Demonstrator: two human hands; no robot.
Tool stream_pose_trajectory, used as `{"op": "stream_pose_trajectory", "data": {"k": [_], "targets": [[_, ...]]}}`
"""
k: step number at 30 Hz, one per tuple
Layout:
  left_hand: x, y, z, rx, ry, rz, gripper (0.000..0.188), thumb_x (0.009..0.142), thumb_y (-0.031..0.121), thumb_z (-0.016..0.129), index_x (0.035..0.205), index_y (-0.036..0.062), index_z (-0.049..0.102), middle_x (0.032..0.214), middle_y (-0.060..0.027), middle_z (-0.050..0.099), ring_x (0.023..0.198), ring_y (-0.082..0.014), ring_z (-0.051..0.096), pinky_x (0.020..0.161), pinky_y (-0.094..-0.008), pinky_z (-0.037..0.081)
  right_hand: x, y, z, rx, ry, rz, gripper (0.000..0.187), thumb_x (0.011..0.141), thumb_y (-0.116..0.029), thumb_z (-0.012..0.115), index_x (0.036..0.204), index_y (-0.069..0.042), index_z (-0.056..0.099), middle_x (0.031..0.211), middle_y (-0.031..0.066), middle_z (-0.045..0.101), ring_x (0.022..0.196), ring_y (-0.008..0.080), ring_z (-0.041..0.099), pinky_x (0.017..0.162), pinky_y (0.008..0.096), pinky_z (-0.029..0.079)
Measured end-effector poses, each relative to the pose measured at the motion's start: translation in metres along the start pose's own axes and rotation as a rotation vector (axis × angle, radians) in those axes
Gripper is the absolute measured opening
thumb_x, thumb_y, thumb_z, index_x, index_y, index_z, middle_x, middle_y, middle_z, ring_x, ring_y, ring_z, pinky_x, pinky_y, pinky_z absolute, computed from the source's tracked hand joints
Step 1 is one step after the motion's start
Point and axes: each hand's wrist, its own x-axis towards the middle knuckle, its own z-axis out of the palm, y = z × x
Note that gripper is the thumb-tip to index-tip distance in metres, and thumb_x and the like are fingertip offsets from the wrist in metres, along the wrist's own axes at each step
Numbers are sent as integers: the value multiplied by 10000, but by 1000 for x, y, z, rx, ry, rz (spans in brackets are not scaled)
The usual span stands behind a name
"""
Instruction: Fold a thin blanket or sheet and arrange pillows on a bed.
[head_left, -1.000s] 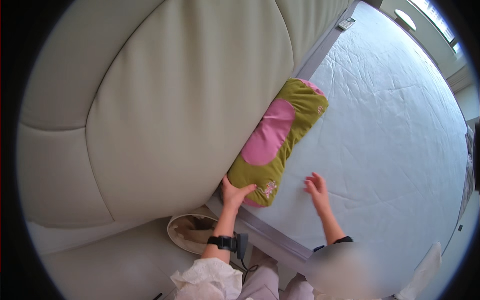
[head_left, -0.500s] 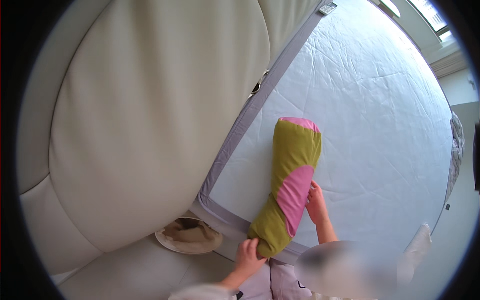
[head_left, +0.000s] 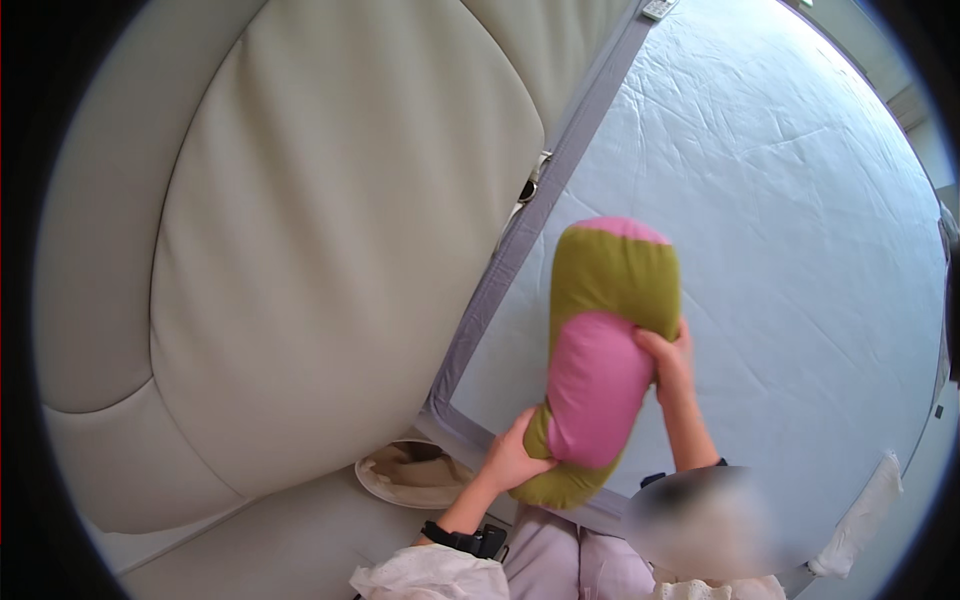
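Note:
Between my hands is a long, plump cushion [head_left: 600,385], olive green with a pink patch in its middle and a pink far end. My left hand [head_left: 515,458] grips its near left side, thumb over the fabric. On the right edge, my right hand [head_left: 672,360] holds it around the middle, thumb on top and the other fingers hidden beneath. Under and beyond the cushion spreads a pale blue mattress [head_left: 770,220] with a grey border.
A beige padded headboard [head_left: 350,240] rises along the left. By its foot sits a beige fabric hat or bag [head_left: 412,474] on the floor. A remote control [head_left: 657,9] lies at the far mattress corner. White cloth [head_left: 858,520] hangs at the right edge.
Both hands have taken a firmer hold of the cushion. It has turned so more of the pink patch faces up, and appears raised. The view has shifted slightly.

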Motion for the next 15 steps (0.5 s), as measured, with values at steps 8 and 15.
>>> {"op": "stream_pose_trajectory", "data": {"k": [8, 15], "targets": [[109, 52, 4, -382, 58, 199, 681, 688, 242, 680, 1227, 21, 327, 1110, -180, 488, 1030, -276, 478, 871, -345, 374, 99, -57, -41, -281, 114, -312, 479, 760, -203, 609, 1114, 36, 394, 966, 130, 523, 851, 162, 513, 744, 283, 421], [89, -22, -17, 157, 560, 81, 443, 719, 154, 627, 1113, 55, 451, 1077, -129, 444, 825, -257, 530, 692, -323, 441, -18, 83, -92, -1663, -71, -435, 602, 745, -257, 555, 1280, -128, 311, 1361, 123, 203, 1263, 286, 164, 1018, 440, 113]]}}
